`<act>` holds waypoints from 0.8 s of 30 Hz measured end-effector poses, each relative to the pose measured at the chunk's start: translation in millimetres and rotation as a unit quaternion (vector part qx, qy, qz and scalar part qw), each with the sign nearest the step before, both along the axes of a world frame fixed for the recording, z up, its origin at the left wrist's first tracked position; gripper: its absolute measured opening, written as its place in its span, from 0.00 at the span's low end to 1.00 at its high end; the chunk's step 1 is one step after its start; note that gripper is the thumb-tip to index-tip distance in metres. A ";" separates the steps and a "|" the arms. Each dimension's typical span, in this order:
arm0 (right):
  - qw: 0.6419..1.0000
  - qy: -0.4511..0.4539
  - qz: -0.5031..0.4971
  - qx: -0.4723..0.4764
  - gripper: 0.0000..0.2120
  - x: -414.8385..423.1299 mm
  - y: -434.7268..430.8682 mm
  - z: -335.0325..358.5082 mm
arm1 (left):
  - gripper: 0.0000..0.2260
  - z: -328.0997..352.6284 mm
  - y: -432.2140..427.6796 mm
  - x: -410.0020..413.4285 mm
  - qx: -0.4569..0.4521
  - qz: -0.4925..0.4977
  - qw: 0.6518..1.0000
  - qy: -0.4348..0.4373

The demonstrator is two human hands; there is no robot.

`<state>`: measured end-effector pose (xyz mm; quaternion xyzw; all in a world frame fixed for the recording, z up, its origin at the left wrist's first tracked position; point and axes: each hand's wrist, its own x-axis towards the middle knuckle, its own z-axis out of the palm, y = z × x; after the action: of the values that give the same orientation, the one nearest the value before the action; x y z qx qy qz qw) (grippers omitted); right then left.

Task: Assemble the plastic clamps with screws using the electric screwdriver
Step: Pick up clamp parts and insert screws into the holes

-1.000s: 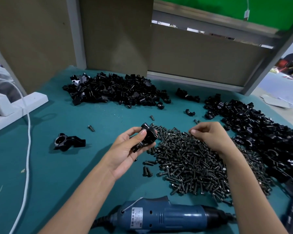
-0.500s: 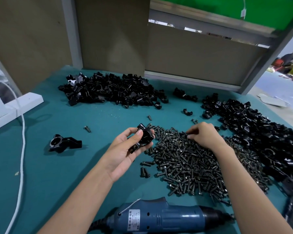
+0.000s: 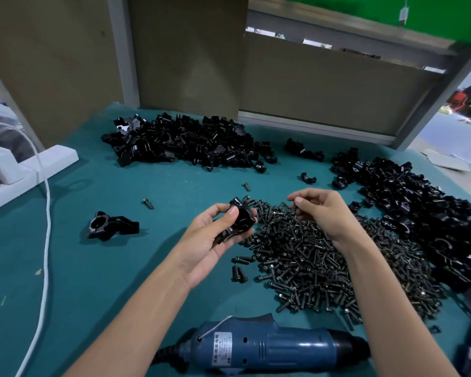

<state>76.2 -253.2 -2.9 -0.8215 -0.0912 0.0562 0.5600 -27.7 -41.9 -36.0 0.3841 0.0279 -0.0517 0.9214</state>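
Teal matting [image 3: 120, 281] covers the bench in front of a brown board wall [image 3: 324, 85]. Left hand [image 3: 207, 240] curls thumb and fingers round a black plastic clamp body [image 3: 242, 223], held up at the left edge of a heap of dark metal screws [image 3: 310, 268]. Right hand [image 3: 324, 213] has its fingers bent in, thumb and forefinger seemingly pinching one small screw [image 3: 295, 207] over the heap, though it is too small to be sure. Nearest the person lies a blue electric screwdriver [image 3: 269, 349], untouched. Screw picking looks to be the step in hand. Next the screw must be seated in the clamp's hole, then the right hand freed for the screwdriver.
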 end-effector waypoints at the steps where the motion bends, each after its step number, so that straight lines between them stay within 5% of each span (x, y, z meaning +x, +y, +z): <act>1: 1.000 0.011 0.001 0.021 0.11 -2.1 1.1 0.2 | 0.10 -0.1 0.1 0.0 -0.002 0.000 1.000 0.001; 8: 0.974 0.097 0.023 0.204 0.06 -18.6 17.6 5.9 | 0.13 -0.7 -1.5 0.7 -0.002 0.000 1.000 0.005; 12: 0.977 0.073 0.042 0.195 0.07 -29.9 32.4 16.4 | 0.12 -2.9 -1.6 2.6 -0.003 0.009 1.000 0.005; 17: 0.991 -0.081 0.028 0.106 0.04 -44.7 59.6 21.0 | 0.09 -5.9 -3.6 4.2 0.038 0.025 0.999 -0.008; 24: 0.985 0.007 0.027 0.170 0.05 -43.0 58.3 17.2 | 0.12 -6.8 -0.5 5.5 0.037 0.044 0.998 -0.005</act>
<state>33.1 -194.9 14.3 -0.7112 -0.1174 0.0603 0.6905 -22.2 -42.4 -42.8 0.4164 0.0418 -0.0081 0.9082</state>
